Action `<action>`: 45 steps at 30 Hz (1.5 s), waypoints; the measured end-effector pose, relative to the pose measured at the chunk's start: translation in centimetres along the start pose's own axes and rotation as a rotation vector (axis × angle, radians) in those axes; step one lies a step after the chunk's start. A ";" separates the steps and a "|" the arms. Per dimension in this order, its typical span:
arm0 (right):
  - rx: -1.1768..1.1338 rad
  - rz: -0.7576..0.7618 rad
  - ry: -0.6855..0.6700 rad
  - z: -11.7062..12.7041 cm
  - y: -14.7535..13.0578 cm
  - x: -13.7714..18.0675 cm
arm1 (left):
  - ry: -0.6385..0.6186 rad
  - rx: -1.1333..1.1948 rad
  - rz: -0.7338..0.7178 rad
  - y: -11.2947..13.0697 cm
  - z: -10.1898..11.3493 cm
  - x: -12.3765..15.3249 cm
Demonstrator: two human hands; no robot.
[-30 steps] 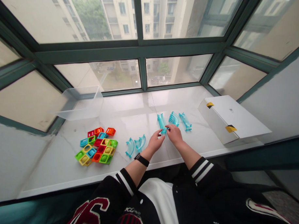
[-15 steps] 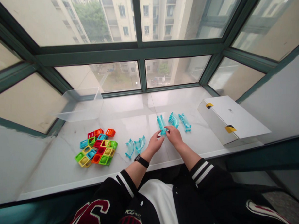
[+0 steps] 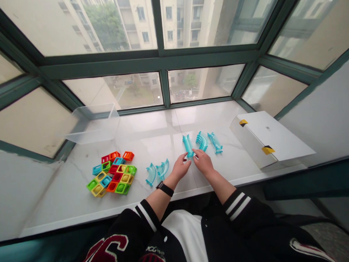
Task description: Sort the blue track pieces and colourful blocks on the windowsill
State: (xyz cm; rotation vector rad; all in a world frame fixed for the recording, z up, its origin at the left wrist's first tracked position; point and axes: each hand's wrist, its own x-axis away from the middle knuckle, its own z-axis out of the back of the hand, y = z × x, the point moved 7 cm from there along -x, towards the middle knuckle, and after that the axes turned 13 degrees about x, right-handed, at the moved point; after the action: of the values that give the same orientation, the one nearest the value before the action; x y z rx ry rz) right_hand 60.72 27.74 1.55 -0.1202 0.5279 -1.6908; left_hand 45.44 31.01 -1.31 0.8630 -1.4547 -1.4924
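Observation:
Both of my hands meet at the near end of a straight translucent blue track piece [image 3: 188,144] lying on the white marble sill [image 3: 151,135]. My left hand [image 3: 180,168], with a black watch on the wrist, pinches that end with curled fingers. My right hand [image 3: 203,161] pinches the same end from the right. Just right of it lie a curved blue track piece [image 3: 202,140] and another straight one [image 3: 215,142]. Two more curved blue pieces [image 3: 158,171] lie left of my left hand.
A cluster of several coloured square blocks [image 3: 113,175] lies at the left. A clear plastic tub [image 3: 91,123] stands at the back left by the window. A white cardboard box [image 3: 270,140] sits at the right. The sill's front edge runs just under my forearms.
Both hands stay pinched on the end of the straight track piece; the view has shifted only slightly.

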 end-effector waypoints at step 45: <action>-0.117 -0.162 -0.123 -2.8 2.1 1.0 | -0.016 0.134 0.113 -2.1 -0.3 0.4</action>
State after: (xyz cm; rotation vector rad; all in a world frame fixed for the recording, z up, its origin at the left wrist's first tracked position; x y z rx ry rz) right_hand 61.38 27.32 -2.05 -0.3581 0.5363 -1.7964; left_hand 45.31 30.45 -3.36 0.8356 -1.6033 -1.3334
